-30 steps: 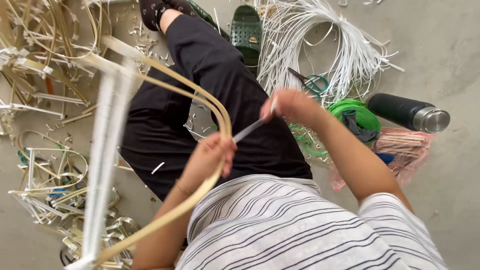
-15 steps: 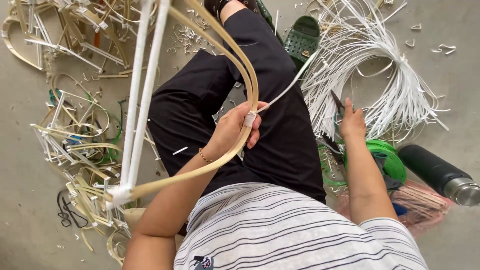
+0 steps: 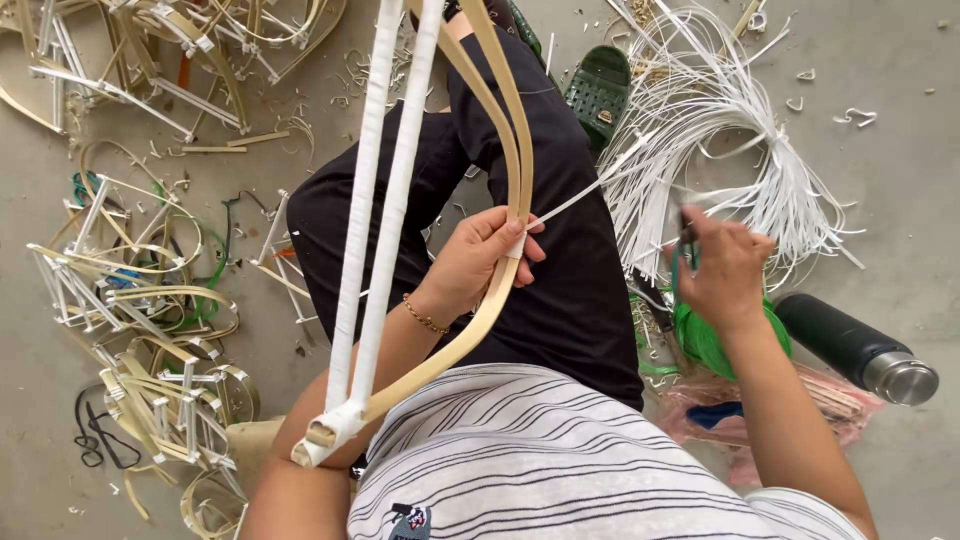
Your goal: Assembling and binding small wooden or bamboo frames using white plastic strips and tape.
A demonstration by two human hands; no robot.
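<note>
Head view, looking down at your lap. The concrete floor (image 3: 900,60) lies bare along the upper right edge and the right margin; that is the open room. To your left the floor is crowded with finished bamboo frames (image 3: 150,300), too tangled to count, and more scraps lie along the top left.

Counted: two white-wrapped rods (image 3: 385,200) rise from the lower left to the top edge; three bent bamboo strips (image 3: 505,130), as far as the view allows, arc beside them; one coil of white strips (image 3: 720,130) lies beyond your right knee; one green sandal (image 3: 598,92), one dark flask (image 3: 855,347) with a steel cap, and one green spool (image 3: 700,335) sit on your right.

Your left hand (image 3: 480,262) is closed around the bamboo strips, its thumb and fingers pressed together on a band of white wrapping at the bend. A single white strip (image 3: 590,192) runs taut from that grip up toward the coil. Your right hand (image 3: 725,270) is well apart from the frame, over the green spool, fingers pinched on a small dark tool (image 3: 688,232); whether these are scissors cannot be told.
</note>
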